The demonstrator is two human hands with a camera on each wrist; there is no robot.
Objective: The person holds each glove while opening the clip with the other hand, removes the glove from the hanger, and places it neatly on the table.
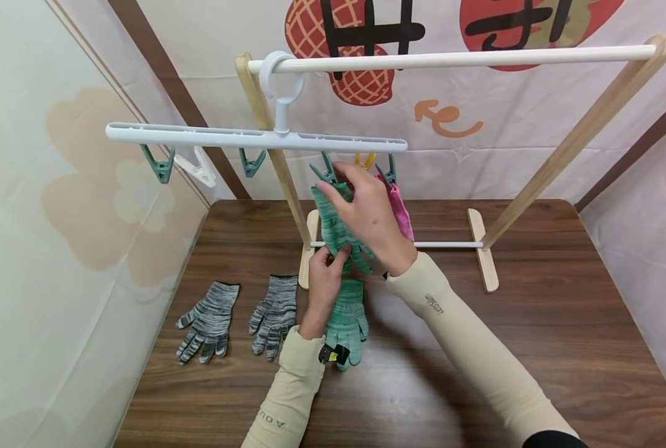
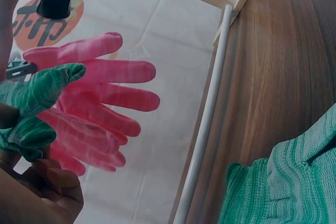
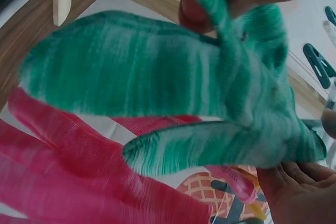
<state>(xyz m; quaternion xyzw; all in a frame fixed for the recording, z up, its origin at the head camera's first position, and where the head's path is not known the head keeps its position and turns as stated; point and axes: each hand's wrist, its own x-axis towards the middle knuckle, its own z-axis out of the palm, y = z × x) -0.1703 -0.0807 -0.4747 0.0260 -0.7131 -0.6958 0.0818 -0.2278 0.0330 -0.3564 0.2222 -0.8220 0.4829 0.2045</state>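
Note:
A green striped glove hangs under the hanger, its cuff at the jaws of a dark green clip. My right hand holds the cuff, thumb in front and fingers behind, close beside that clip. Lower down, my left hand pinches the glove near its fingers; the left wrist view shows my curled fingers beside the glove fingers. Pink gloves hang just behind, one cuff in another dark clip. A second green glove lies flat on the table below.
The white clip hanger hooks on the rack's white bar. Spare clips, green, white and green, dangle at left. Two grey striped gloves lie on the table. Wooden posts hold the bar.

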